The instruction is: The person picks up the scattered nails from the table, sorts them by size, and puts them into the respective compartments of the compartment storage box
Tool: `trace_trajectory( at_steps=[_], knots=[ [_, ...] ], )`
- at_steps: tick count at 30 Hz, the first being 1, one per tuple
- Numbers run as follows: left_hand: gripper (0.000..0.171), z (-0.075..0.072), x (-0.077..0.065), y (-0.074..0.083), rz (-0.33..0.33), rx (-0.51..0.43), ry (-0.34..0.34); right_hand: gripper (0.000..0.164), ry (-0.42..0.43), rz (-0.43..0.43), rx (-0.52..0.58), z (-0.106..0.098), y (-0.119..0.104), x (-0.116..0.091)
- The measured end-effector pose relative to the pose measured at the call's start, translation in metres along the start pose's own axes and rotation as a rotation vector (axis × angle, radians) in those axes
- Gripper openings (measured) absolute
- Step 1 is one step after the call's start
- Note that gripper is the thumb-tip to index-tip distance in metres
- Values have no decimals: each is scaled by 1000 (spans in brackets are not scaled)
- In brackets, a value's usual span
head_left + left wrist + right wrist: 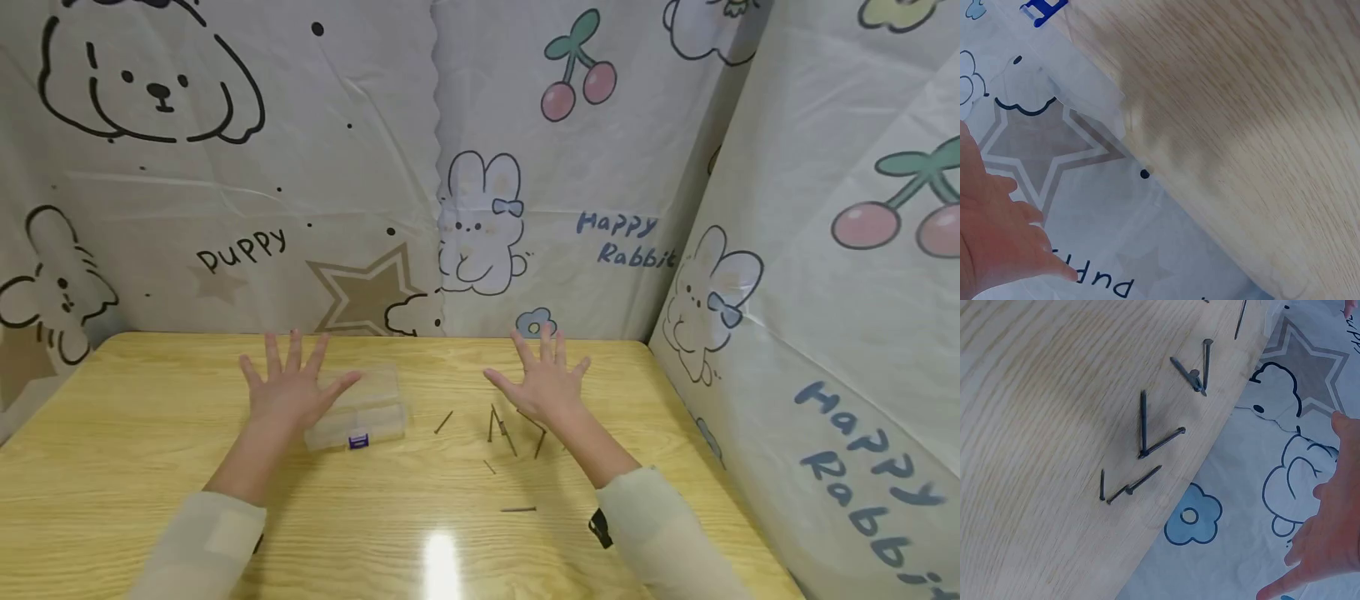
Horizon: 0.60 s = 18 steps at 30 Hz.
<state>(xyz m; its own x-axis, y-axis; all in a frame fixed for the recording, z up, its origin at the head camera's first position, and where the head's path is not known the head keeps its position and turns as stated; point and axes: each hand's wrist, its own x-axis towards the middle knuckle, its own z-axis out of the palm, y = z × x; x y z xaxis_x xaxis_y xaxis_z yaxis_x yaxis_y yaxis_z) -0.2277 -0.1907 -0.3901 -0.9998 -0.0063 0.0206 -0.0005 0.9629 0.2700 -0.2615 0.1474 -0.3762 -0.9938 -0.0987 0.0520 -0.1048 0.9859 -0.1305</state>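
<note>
The person's left hand and right hand spread wide, 2 empty palms, seemingly at a ready step. Nails lie right of the clear box; gripping 1 would likely need a fine pinch.

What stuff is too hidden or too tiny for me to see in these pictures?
Clear box: in the head view, the left hand covers part of its left side.
Blue latch: the top edge cuts it off in the left wrist view.
Right hand: the right edge cuts it off in the right wrist view.
Black thing: the right sleeve partly hides it in the head view.
Smallest nail: its head is too tiny there.
</note>
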Motion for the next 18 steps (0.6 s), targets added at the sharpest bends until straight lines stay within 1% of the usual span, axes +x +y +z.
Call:
trace_trajectory(
  at_steps=[6,18],
  knots=[
    [94,-1,-1,-8,-2,-10,-3,84,-16,19,-22,-4,8,-3],
    [94,-2,-3,-18,-11,-30,-24,83,9,19,-25,-6,17,-5]
  ],
)
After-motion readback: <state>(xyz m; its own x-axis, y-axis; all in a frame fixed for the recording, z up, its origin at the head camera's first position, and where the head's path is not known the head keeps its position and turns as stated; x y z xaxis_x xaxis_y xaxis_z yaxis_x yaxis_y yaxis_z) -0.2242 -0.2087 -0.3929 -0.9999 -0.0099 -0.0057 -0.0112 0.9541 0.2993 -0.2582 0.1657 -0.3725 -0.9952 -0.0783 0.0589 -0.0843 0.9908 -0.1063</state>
